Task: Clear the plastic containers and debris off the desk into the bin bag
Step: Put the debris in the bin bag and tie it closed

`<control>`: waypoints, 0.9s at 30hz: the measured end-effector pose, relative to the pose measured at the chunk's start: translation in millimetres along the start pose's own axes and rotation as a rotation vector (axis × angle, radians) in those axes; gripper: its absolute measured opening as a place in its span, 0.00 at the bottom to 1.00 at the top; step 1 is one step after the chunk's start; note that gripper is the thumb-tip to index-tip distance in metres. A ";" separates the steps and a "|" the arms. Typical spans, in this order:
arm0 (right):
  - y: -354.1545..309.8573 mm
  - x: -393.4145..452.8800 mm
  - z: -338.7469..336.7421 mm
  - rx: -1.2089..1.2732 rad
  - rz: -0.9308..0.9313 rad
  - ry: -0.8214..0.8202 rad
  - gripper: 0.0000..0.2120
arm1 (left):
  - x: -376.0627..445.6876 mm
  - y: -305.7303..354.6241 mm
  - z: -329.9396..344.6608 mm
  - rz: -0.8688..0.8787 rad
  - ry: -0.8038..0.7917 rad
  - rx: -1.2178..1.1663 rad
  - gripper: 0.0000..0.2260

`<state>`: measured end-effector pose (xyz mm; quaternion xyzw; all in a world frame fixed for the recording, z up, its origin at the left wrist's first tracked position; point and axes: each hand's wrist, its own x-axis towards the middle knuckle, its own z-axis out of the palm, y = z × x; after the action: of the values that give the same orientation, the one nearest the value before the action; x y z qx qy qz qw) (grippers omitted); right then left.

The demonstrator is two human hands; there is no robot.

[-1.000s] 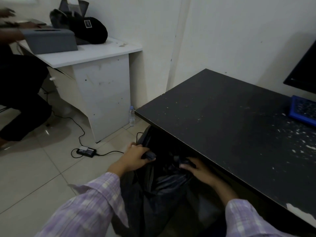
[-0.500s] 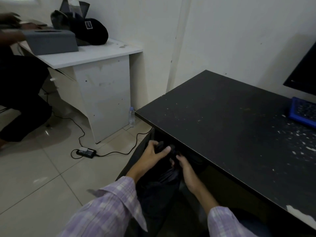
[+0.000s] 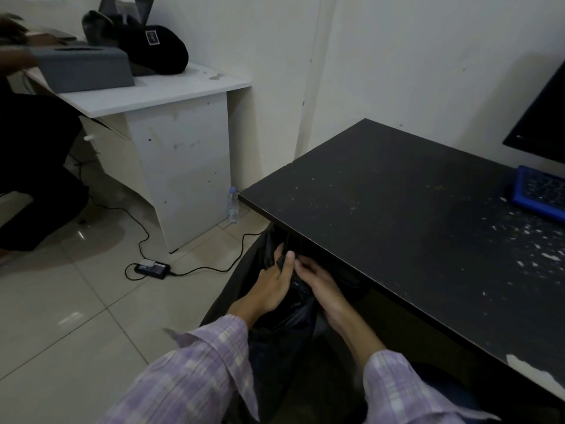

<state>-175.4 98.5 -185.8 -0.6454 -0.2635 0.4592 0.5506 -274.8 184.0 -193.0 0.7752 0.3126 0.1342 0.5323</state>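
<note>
The left hand (image 3: 272,286) and right hand (image 3: 318,283) pinch the top of the shiny black plastic bin bag (image 3: 287,316) between their fingers; below them it hangs straight down, beside the black desk (image 3: 397,209).

Both hands have drawn together, left hand (image 3: 272,287) and right hand (image 3: 318,286) pinching the bin bag (image 3: 290,310) mouth closed.

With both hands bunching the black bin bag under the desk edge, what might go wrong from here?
1. White debris still speckles the black desk near the blue keyboard; closing the bin bag now would leave it behind.
2. The left hand and right hand pinch thin plastic right under the desk's edge; it could snag or tear.
</note>
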 end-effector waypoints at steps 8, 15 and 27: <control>-4.5 4.0 13.3 0.350 0.137 0.129 0.15 | 0.2 -0.8 -8.1 0.010 0.048 0.018 0.29; -5.2 -2.5 15.4 0.501 0.037 0.118 0.06 | 18.9 -9.7 -13.7 -0.038 0.043 -0.091 0.29; 4.4 -2.5 -6.8 -0.230 -0.287 -0.167 0.06 | 17.6 -16.7 -10.8 0.088 0.022 -0.176 0.24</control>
<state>-171.2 92.1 -189.5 -0.6196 -0.4482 0.3946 0.5094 -272.8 207.0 -206.0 0.7368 0.2712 0.1927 0.5886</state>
